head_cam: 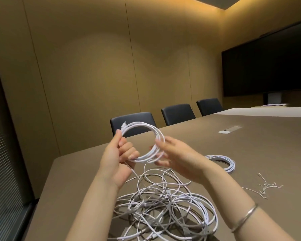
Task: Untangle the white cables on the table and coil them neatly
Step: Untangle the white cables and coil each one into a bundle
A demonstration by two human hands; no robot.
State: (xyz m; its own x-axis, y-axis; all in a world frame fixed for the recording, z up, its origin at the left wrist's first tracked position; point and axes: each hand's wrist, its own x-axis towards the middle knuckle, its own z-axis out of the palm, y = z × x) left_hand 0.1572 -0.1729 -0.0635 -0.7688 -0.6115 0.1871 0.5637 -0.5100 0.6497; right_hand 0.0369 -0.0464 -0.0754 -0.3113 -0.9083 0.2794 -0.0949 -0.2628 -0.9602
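Note:
I hold a round coil of white cable (142, 125) upright above the table. My left hand (118, 153) pinches its left side near the plug end. My right hand (175, 153) grips the coil's right side, blurred. A loose strand trails from the coil down into a tangled heap of white cables (165, 204) on the brown table (250, 153) below my forearms. A finished coil (228, 162) lies flat on the table to the right of my right hand.
Several thin twist ties (266, 186) lie scattered at the right. Three dark chairs (178, 113) stand along the table's far edge. A socket panel (230, 129) is set into the tabletop. A large black screen (268, 66) hangs on the right wall.

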